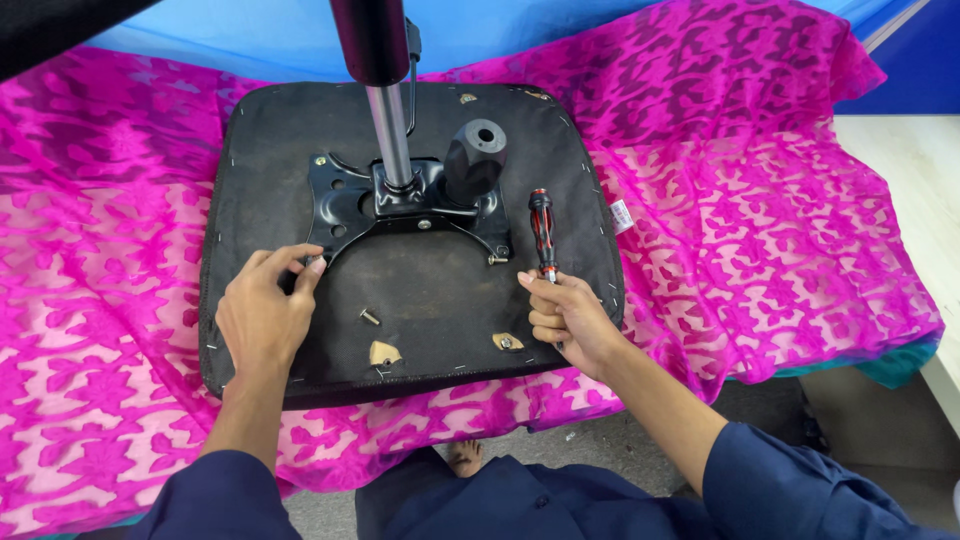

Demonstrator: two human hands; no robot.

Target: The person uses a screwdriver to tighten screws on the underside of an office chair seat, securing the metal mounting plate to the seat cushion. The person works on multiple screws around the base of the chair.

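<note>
Screwdriver (542, 232), red-and-black handle, held by the right hand (567, 318): fingers closed around the lower part near the shaft, handle pointing up and away from the person, over the right portion of the seat underside.

Seat underside (410, 300), black fabric, stapled around the edge, lying face-down on a bed covered by a bright pink patterned cloth (780, 200).

Mounting plate (400, 205), black metal, sits in the upper middle of the seat; a chrome gas-lift column (388, 120) rises from its centre, with a black adjustment knob (473, 160) just to its right.

Left hand (262, 318), resting on the seat's left side, thumb and forefinger pinched together at the plate's lower-left corner; whether they grip a small bolt there cannot be told.

Loose screw (369, 316), lying on the fabric between the two hands.

Screw (497, 260), seated at the plate's lower-right corner, near the screwdriver.

Two tan tabs (384, 353), near the seat's front edge, each with a fastener hole.

Sleeves, dark blue, on both forearms.
</note>
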